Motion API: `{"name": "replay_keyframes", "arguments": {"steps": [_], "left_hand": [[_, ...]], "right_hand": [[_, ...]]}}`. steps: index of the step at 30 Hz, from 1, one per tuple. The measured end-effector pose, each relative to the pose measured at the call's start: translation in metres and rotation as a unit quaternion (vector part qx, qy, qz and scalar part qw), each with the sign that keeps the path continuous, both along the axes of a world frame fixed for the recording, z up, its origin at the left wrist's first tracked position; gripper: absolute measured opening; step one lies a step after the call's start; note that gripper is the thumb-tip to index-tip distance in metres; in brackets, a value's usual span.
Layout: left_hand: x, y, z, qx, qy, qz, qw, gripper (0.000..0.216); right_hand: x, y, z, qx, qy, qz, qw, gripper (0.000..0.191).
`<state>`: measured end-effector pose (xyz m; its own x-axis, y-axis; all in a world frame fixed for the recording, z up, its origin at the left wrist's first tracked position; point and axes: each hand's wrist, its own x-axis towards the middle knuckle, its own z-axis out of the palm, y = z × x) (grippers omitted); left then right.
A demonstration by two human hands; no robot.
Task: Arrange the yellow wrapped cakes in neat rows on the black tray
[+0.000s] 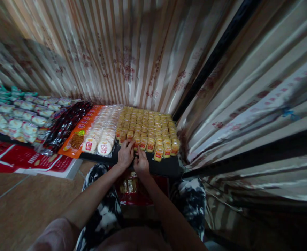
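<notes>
Small wrapped yellow cakes [150, 127] with red-and-orange labels stand in tight rows on a black shelf [166, 165]. At the front of these rows, my left hand [125, 153] has its fingers bent and closed at a wrapped cake [137, 141]. Close beside it, my right hand [142, 163] pinches at the same front spot, fingertips near the left hand's. The exact grip is partly hidden by the fingers. Below the shelf, between my knees, lies a red bag [148, 191] with several gold-wrapped pieces [129, 185] showing.
Left of the cakes lie round white wrapped crackers [105, 130], an orange snack bag [81, 132], dark red packets [66, 122] and white wrapped pieces [25, 115]. Printed sheeting [132, 52] hangs behind. Black rack bars [216, 52] frame the right side. Red printed packaging [43, 162] hangs at front left.
</notes>
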<state>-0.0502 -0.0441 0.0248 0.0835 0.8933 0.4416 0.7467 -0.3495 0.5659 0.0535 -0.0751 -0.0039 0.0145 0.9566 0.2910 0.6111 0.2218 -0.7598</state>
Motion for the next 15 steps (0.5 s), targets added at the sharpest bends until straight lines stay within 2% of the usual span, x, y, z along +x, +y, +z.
{"name": "replay_keyframes", "arguments": {"steps": [3, 5, 8, 10, 12, 13, 15], "left_hand": [[-0.003, -0.004, 0.0, -0.011, 0.014, -0.027, 0.999, 0.042], [-0.004, -0.009, 0.001, -0.008, 0.002, -0.014, 1.0, 0.039], [-0.002, -0.031, -0.002, 0.003, -0.028, -0.019, 0.999, 0.029], [0.0, -0.057, -0.011, -0.002, -0.04, -0.062, 0.997, 0.027], [0.004, -0.085, -0.027, -0.044, -0.043, -0.083, 0.995, 0.027], [0.005, -0.097, -0.036, -0.084, -0.03, -0.103, 0.991, 0.027], [0.008, -0.113, -0.056, -0.184, 0.005, -0.126, 0.975, 0.03]], "right_hand": [[0.0, -0.002, 0.003, 0.018, 0.011, 0.002, 1.0, 0.054], [0.002, -0.01, 0.004, 0.045, 0.026, 0.021, 0.998, 0.046], [0.009, -0.037, -0.004, 0.082, -0.008, 0.096, 0.992, 0.031], [0.017, -0.058, -0.018, 0.07, -0.051, 0.154, 0.984, 0.024], [0.024, -0.075, -0.036, 0.025, -0.071, 0.204, 0.976, 0.022], [0.027, -0.08, -0.046, -0.023, -0.081, 0.228, 0.97, 0.02], [0.032, -0.083, -0.063, -0.162, -0.101, 0.212, 0.959, 0.016]]}}
